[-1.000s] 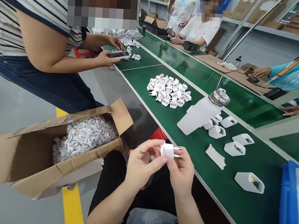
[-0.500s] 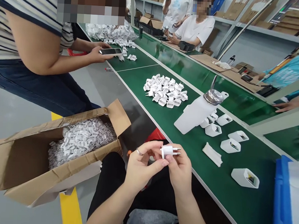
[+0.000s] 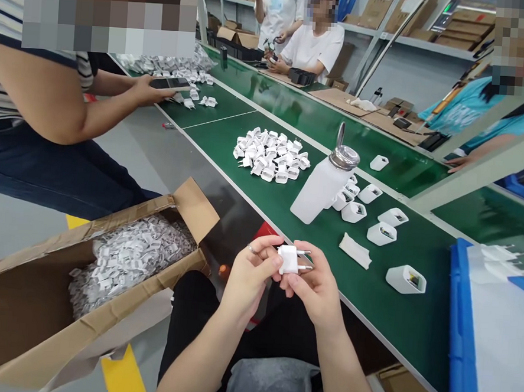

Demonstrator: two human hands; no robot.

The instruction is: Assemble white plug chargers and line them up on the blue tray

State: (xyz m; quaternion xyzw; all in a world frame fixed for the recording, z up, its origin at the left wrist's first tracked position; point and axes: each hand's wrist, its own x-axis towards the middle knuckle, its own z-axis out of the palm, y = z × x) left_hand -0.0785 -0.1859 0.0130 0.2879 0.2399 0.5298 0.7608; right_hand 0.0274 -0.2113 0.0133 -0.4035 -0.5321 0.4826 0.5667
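Observation:
A small white plug adapter [image 3: 289,260] with two metal pins pointing right is held above my lap, just off the near edge of the green belt [image 3: 287,221]. My left hand [image 3: 250,278], with a ring on one finger, pinches the adapter's body from the left. My right hand [image 3: 316,288] grips it from below and the right, thumb near the pins. On the belt stand a tilted white dispenser bottle [image 3: 322,185] with a metal top, several white charger shells [image 3: 405,279] and a folded white cloth [image 3: 355,251].
An open cardboard box [image 3: 83,280] full of white adapters sits at my left. A pile of adapters [image 3: 271,155] lies farther up the belt. A blue tray [image 3: 462,326] is at the right. A person in a striped shirt holds a phone [image 3: 169,84]; other workers sit behind.
The view has shifted, so everything sits lower and more to the left. My hands have kept hold of the adapter and turned it slightly.

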